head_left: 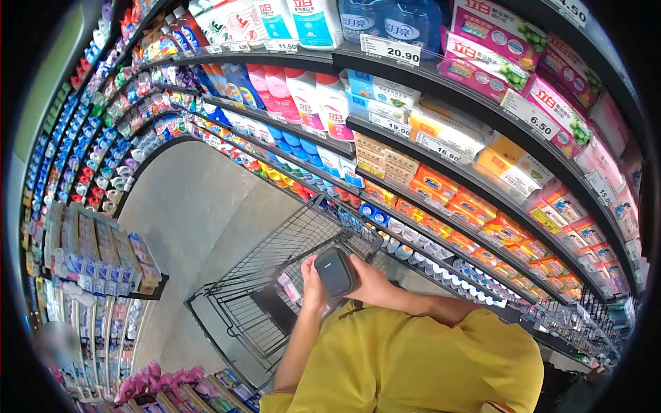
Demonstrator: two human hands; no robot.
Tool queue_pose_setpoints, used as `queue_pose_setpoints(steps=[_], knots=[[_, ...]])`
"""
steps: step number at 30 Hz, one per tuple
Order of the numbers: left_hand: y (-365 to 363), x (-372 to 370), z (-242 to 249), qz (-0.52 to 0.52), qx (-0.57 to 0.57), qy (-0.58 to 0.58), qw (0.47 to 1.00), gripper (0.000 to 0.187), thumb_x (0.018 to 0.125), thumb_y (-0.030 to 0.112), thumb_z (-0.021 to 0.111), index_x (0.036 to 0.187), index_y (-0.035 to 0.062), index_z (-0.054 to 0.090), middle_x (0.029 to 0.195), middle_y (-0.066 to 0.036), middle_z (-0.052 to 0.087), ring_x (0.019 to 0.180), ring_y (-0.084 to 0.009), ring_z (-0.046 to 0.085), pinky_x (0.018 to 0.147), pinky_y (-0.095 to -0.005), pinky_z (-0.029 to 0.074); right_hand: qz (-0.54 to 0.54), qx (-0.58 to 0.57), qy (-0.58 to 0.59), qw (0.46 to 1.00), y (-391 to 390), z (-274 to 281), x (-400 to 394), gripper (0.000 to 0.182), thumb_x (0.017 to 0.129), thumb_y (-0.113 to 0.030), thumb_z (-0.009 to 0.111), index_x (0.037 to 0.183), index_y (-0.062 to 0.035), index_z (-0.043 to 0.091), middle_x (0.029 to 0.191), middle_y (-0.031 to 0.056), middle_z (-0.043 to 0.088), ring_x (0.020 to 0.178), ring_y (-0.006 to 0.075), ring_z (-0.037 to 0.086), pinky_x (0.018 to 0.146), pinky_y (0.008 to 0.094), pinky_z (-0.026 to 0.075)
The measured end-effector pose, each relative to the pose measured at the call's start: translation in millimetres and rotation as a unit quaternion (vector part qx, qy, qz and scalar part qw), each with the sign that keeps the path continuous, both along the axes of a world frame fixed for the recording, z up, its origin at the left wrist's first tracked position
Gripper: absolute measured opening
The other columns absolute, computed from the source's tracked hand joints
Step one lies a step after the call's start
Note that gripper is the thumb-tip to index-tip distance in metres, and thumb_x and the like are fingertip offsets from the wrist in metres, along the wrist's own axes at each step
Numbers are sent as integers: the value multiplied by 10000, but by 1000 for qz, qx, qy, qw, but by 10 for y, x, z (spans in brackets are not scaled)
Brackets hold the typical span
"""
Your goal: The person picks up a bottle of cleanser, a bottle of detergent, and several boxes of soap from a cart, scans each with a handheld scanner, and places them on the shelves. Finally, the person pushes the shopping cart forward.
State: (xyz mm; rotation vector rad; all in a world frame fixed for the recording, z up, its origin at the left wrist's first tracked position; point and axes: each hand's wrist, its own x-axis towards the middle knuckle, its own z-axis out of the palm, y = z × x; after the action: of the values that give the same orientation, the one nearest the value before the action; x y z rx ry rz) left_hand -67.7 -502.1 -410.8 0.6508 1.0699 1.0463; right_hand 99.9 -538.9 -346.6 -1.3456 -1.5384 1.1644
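Note:
A dark grey, rounded rectangular device (pixel 335 272) is held upright between my two hands; its exact kind does not show. My left hand (pixel 313 288) grips its left side, fingers closed along the edge. On the other side my right hand (pixel 372 281) wraps round it, some fingers hidden behind. Just beyond and below both hands stands a black wire shopping cart (pixel 237 294). Inside the cart, near my left wrist, is a small pink and white package (pixel 288 287) beside a dark flat panel (pixel 275 308).
Long shelves (pixel 482 170) of detergent and boxed soap with price tags run along the right and curve away at the back. A display rack (pixel 103 251) stands on the left. Grey floor (pixel 180 196) stretches between them. Pink-topped goods (pixel 155 380) are at lower left.

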Motion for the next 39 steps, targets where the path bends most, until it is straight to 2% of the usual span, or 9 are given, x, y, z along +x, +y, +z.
queue_pose_setpoints(steps=[10, 17, 21, 23, 25, 26, 30, 32, 39], knots=[[59, 244, 466, 16, 25, -54, 998, 604, 958, 585, 352, 1304, 91, 343, 1208, -79, 528, 1081, -177, 521, 936, -355, 431, -55, 127, -121, 983, -1, 74, 183, 539, 670, -260, 784, 1061, -35, 490, 964, 180, 592, 923, 382, 591, 788, 446, 478], [165, 482, 1119, -119, 102, -81, 984, 513, 911, 177, 529, 1365, -1, 370, 1203, -52, 549, 1176, -166, 484, 996, -415, 398, -58, 253, 10, 966, 150, 416, 775, 477, 734, -194, 724, 1182, -101, 590, 1103, 115, 632, 922, 277, 637, 766, 333, 505], [144, 777, 1431, -116, 210, -17, 971, 487, 886, 57, 534, 1352, -18, 413, 1306, -86, 469, 1218, -177, 461, 1021, -352, 394, -55, 122, 120, 984, 2, 732, 1040, 462, 763, -257, 702, 1167, -59, 599, 987, 123, 672, 841, 239, 667, 702, 333, 525], [127, 959, 1673, -114, 367, 23, 923, 523, 875, 20, 537, 1373, -33, 387, 1381, -113, 373, 1279, -202, 408, 1067, -367, 358, -79, 172, 491, 850, -99, 967, 1114, 380, 791, -218, 683, 1098, -11, 596, 993, 136, 648, 820, 224, 657, 667, 332, 525], [89, 1201, 1895, -120, 416, -1, 901, 577, 859, -36, 519, 1405, -40, 330, 1427, -120, 305, 1340, -232, 335, 1119, -391, 283, -248, 328, 237, 880, -171, 1135, 1302, 313, 756, -64, 669, 1033, -9, 534, 1001, 128, 549, 923, 197, 544, 725, 332, 475], [55, 1328, 1992, -122, 456, -9, 881, 612, 842, -71, 500, 1419, -37, 300, 1443, -124, 290, 1356, -240, 312, 1130, -400, 253, -350, 518, -105, 774, -95, 1203, 1455, 305, 743, -53, 711, 1005, 1, 565, 1015, 102, 580, 868, 179, 599, 761, 312, 504], [-10, 1746, 2374, -145, 522, -46, 839, 734, 794, -140, 439, 1464, -22, 164, 1491, -147, 236, 1380, -263, 275, 1143, -413, 198, -432, 455, -244, 740, -298, 1496, 1734, 377, 722, -36, 712, 1064, -13, 555, 1028, 97, 563, 927, 204, 579, 842, 307, 466], [-9, 1930, 2592, -166, 524, -96, 830, 743, 789, -142, 423, 1465, -19, 139, 1494, -160, 227, 1381, -265, 274, 1141, -411, 199, -489, 387, -492, 607, -395, 1844, 1699, 356, 761, -26, 667, 1102, -15, 563, 1025, 112, 567, 961, 213, 575, 885, 314, 444], [118, 2518, 2912, -224, 617, -119, 745, 716, 829, -74, 453, 1456, 0, 115, 1488, -191, 247, 1394, -302, 252, 1146, -453, 182, -513, 532, -59, 671, -309, 1918, 2150, 501, 878, -12, 570, 1355, -19, 417, 1198, 101, 533, 1018, 187, 558, 896, 303, 450]])
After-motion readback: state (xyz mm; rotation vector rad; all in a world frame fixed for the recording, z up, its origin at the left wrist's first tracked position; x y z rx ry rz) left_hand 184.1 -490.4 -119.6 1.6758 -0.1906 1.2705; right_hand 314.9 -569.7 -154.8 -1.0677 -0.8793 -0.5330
